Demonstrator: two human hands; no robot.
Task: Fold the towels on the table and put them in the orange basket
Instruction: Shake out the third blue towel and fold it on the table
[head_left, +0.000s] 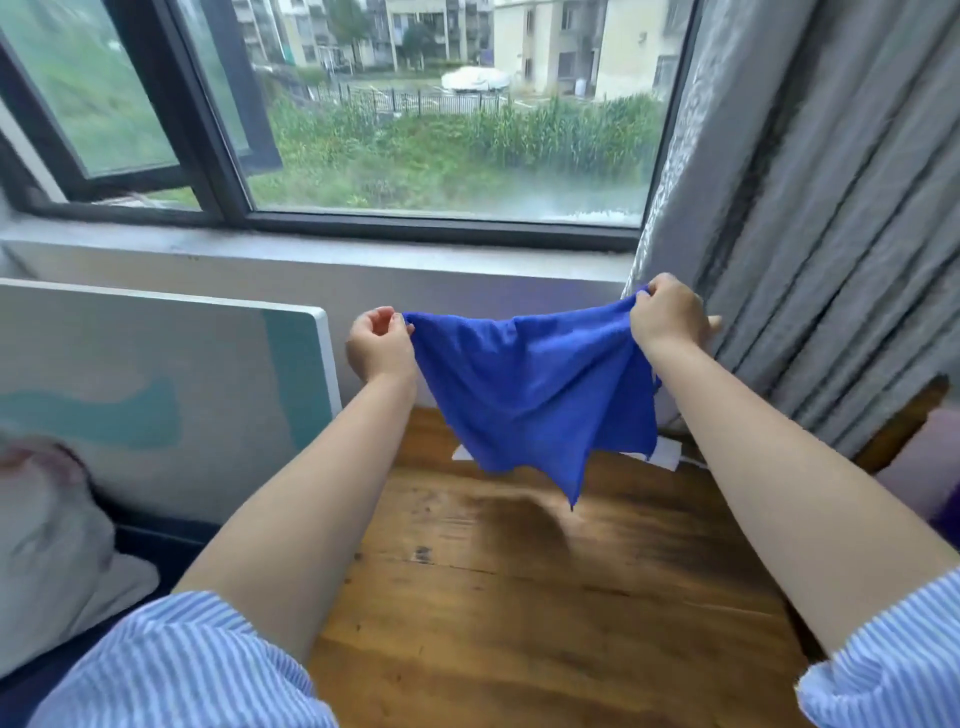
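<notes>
Below both hands lies the wooden worktop (519, 597), its near edge cut off by the frame. Between the hands hangs a blue towel (524, 389), held clear above the worktop and sagging to a point. It hides most of a white object (665, 457) behind it. The left hand (379, 345) pinches one top corner; the right hand (667, 317) grips the other.

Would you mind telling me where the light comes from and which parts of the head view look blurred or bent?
Head view: daylight enters through the window; the towel throws a soft shadow on the table; the pillow at lower left is smeared; the wide lens bows the window frame and curtain.
</notes>
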